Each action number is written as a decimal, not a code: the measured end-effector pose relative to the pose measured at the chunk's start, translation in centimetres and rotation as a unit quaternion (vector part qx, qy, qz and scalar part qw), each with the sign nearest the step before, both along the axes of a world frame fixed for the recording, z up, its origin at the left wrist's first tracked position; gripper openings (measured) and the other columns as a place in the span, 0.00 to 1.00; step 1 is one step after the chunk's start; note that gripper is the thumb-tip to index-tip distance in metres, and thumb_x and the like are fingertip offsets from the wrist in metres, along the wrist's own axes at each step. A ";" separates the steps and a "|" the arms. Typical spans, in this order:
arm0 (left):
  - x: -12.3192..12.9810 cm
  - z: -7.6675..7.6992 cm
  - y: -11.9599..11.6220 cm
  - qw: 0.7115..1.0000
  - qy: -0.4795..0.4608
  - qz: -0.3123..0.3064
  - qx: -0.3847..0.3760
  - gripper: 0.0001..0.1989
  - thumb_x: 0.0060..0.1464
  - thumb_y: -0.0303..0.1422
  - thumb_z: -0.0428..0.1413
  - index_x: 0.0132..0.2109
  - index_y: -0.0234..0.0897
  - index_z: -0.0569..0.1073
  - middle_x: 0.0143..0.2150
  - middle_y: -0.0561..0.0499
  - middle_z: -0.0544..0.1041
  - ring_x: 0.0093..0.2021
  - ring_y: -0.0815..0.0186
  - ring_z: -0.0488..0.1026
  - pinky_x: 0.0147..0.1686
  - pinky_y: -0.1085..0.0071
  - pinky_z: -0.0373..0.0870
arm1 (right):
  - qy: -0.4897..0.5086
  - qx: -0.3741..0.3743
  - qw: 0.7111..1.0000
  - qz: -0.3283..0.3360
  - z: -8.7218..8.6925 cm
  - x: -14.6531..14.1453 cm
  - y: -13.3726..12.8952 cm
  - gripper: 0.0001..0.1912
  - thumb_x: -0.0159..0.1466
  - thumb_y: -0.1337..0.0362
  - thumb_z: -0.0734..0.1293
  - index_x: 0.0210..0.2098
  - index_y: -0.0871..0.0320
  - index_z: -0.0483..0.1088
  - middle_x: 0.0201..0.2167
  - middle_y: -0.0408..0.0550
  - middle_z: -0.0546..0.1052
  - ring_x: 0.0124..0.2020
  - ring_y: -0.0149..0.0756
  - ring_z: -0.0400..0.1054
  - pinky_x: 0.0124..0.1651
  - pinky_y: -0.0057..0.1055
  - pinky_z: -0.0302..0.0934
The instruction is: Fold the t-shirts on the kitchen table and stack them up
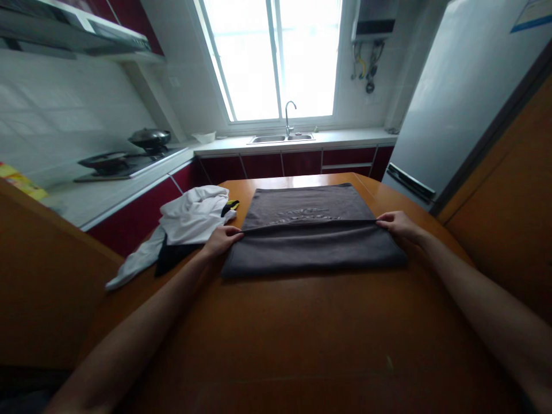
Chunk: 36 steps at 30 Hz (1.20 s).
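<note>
A dark grey garment [310, 250], perhaps a T-shirt, lies folded into a broad rectangle on the wooden table [302, 333]. Raised lettering or a pattern shows on its far half. Across its middle a raised edge is stretched taut between my hands. My left hand [223, 238] pinches that edge at the left side, and my right hand [399, 223] pinches it at the right side. Just beyond my left hand, a heap of white clothes [194, 215] lies with black and yellow fabric showing at its edges.
Past the table run a white counter with a sink [282, 138] and a tap [287, 118] under a window. At the left, a wok [149, 138] and a pan [103, 161] stand on the stove. A tall fridge [452, 86] is at the right.
</note>
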<state>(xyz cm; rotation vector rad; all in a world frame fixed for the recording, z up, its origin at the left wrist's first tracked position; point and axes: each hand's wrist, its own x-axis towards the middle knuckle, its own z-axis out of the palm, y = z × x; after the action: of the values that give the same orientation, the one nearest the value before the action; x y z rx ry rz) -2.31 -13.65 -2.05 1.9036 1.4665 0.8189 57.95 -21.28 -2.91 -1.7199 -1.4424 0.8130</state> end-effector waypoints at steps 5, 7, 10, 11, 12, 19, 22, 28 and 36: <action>0.2 0.4 -0.1 1.000 0.019 -0.002 0.015 0.29 0.41 0.55 0.64 0.39 0.33 0.82 0.37 0.44 0.83 0.37 0.56 0.79 0.38 0.67 0.73 | -0.026 -0.004 1.000 0.006 -0.2 0.0 0.3 0.19 0.52 0.50 0.75 0.33 0.60 0.77 0.31 0.53 0.81 0.30 0.39 0.73 0.34 0.33 0.67; 0.2 0.8 -0.6 0.999 0.017 0.020 0.036 0.34 0.42 0.57 0.63 0.46 0.32 0.80 0.42 0.42 0.82 0.36 0.57 0.78 0.37 0.66 0.73 | -0.063 0.021 0.998 0.000 -0.2 -0.1 0.2 0.18 0.53 0.51 0.75 0.33 0.60 0.77 0.32 0.55 0.81 0.32 0.41 0.73 0.36 0.34 0.68; -0.7 1.1 -2.8 0.995 0.012 0.068 0.067 0.41 0.46 0.61 0.58 0.55 0.32 0.75 0.48 0.39 0.80 0.36 0.58 0.78 0.35 0.66 0.73 | -0.131 0.072 0.987 -0.054 -0.4 0.5 -1.3 0.19 0.53 0.48 0.74 0.33 0.59 0.76 0.33 0.56 0.80 0.34 0.43 0.74 0.38 0.38 0.69; -1.3 1.1 -4.0 0.994 0.013 0.083 0.066 0.41 0.47 0.62 0.56 0.55 0.31 0.75 0.47 0.39 0.80 0.36 0.57 0.78 0.34 0.67 0.73 | -0.143 0.081 0.984 -0.071 -0.6 0.8 -2.3 0.20 0.54 0.47 0.73 0.32 0.58 0.76 0.33 0.56 0.81 0.34 0.44 0.74 0.37 0.38 0.69; -2.0 1.1 -5.4 0.994 0.018 0.095 0.058 0.41 0.47 0.63 0.55 0.53 0.31 0.75 0.44 0.39 0.81 0.36 0.56 0.79 0.33 0.67 0.73 | -0.146 0.082 0.983 -0.080 -0.8 1.1 -3.5 0.20 0.54 0.45 0.72 0.31 0.57 0.76 0.32 0.56 0.81 0.33 0.45 0.75 0.37 0.39 0.68; -4.7 0.5 -14.7 0.996 0.080 0.017 -0.030 0.29 0.47 0.59 0.60 0.43 0.39 0.81 0.38 0.45 0.83 0.37 0.54 0.80 0.38 0.65 0.75 | -0.070 -0.014 0.997 -0.023 -2.1 1.2 -12.9 0.23 0.54 0.41 0.69 0.28 0.55 0.78 0.26 0.52 0.81 0.27 0.44 0.75 0.29 0.36 0.67; -3.6 0.3 -15.6 0.997 0.076 0.033 -0.007 0.28 0.46 0.58 0.61 0.43 0.38 0.80 0.37 0.45 0.83 0.35 0.54 0.79 0.36 0.65 0.75 | -0.042 -0.019 0.998 -0.034 -2.2 0.1 -13.6 0.20 0.51 0.45 0.72 0.29 0.56 0.78 0.28 0.52 0.82 0.27 0.43 0.75 0.29 0.35 0.67; -2.0 0.4 -15.1 0.993 0.092 0.066 0.037 0.25 0.50 0.55 0.58 0.40 0.36 0.79 0.34 0.47 0.81 0.34 0.57 0.78 0.34 0.67 0.72 | -0.022 -0.013 0.999 -0.046 -1.3 -1.4 -12.6 0.12 0.49 0.56 0.74 0.27 0.59 0.76 0.29 0.53 0.82 0.31 0.42 0.75 0.35 0.32 0.68; -4.2 0.9 -16.1 0.990 0.117 0.011 0.080 0.21 0.53 0.52 0.57 0.38 0.39 0.81 0.35 0.47 0.82 0.37 0.58 0.77 0.38 0.68 0.71 | -0.033 -0.011 0.998 -0.060 -0.3 -3.4 -16.0 0.16 0.50 0.54 0.68 0.28 0.62 0.77 0.26 0.52 0.80 0.29 0.40 0.73 0.31 0.31 0.64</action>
<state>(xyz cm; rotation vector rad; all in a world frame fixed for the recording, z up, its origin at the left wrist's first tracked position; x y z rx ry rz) -6.56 -29.73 -1.12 2.1685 1.6048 0.7631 54.58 -37.26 -3.18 -1.8463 -1.3631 0.7157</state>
